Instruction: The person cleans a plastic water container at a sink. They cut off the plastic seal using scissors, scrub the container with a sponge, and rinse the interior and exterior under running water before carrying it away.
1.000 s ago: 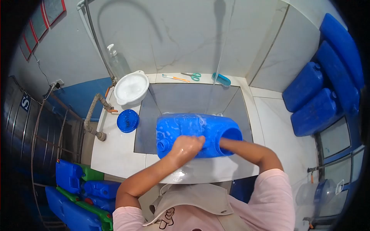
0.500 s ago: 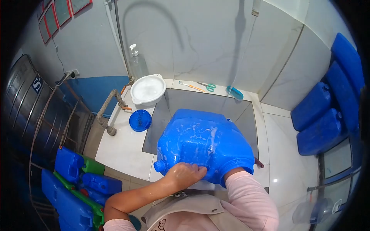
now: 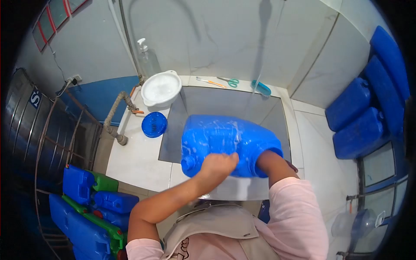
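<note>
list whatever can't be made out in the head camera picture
All in the head view:
Right hand: hidden inside the blue jug.
Marks on the blue lid: too small to read.
Topmost red-edged wall sheet: cut off by the top edge.
Dark shape beside the right forearm: too small to identify.

The bare right hand is hidden inside the wide-mouthed blue plastic container; the bare left hand conceals the surface it grips. Dark marks on the round blue plastic lid are illegible, and red-edged rectangular panels run past the upper edge.
</note>
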Demonstrator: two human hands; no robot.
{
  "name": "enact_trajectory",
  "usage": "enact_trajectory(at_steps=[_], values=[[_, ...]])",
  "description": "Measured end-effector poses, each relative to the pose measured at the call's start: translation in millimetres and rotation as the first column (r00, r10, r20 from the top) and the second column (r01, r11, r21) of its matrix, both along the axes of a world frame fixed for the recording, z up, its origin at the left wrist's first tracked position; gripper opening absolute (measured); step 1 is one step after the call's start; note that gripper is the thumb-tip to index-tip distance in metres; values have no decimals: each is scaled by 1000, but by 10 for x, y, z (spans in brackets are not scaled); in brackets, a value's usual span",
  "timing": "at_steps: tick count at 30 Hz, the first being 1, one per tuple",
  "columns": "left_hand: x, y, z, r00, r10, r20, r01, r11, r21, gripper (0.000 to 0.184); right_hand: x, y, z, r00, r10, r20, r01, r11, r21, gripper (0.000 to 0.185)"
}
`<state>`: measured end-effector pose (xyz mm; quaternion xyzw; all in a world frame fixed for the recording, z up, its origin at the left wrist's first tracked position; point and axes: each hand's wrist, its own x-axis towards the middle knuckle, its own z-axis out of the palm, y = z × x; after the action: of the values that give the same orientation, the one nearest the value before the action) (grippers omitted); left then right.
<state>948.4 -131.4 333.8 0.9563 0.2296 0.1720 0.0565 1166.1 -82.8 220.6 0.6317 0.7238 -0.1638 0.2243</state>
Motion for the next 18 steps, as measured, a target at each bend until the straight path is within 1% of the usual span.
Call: enact_trajectory(at_steps=[1,2,4,5,7,8,10,12,13,15,16,18], values=[[63,84,-77,999,-5,-33,2,998,-70,6,14,-11,62,997,1,72,-1,1000,11,20],[120,145,-168,999,-22,-33,19,997,-80,6,17,-19,112,990,2,142,-5,1000,24,20],[218,256,-299,991,53,-124,-58,997,-41,4,75,-72,146,970,-10,241,3,1000,30,21],[259,285,-342,992,37,-124,-43,998,-46,4,39,-90,115,955,-12,297,-3,999,49,21],[303,361,-352,979,65,-192,-67,998,-5,6,100,-178,132,935,-34,352,16,998,53,22],[311,372,-366,978,61,-198,-61,998,9,6,129,-248,132,932,-43,361,28,998,49,22],[313,372,-387,976,44,-213,-48,999,-12,7,144,-366,112,923,-59,380,47,998,41,22],[322,353,-395,973,29,-227,-37,999,-30,9,156,-467,102,940,-79,331,79,997,13,23],[313,309,-392,979,45,-201,-48,999,-13,6,154,-491,102,960,-83,268,93,995,-24,23],[280,240,-403,982,61,-177,-59,998,15,5,163,-564,127,990,-128,61,137,978,-159,19],[254,200,-422,989,65,-132,-58,997,55,4,163,-602,153,985,-170,-36,157,959,-234,19],[206,79,-479,997,71,-34,-67,990,124,5,151,-575,139,948,-224,-225,150,940,-305,19]])
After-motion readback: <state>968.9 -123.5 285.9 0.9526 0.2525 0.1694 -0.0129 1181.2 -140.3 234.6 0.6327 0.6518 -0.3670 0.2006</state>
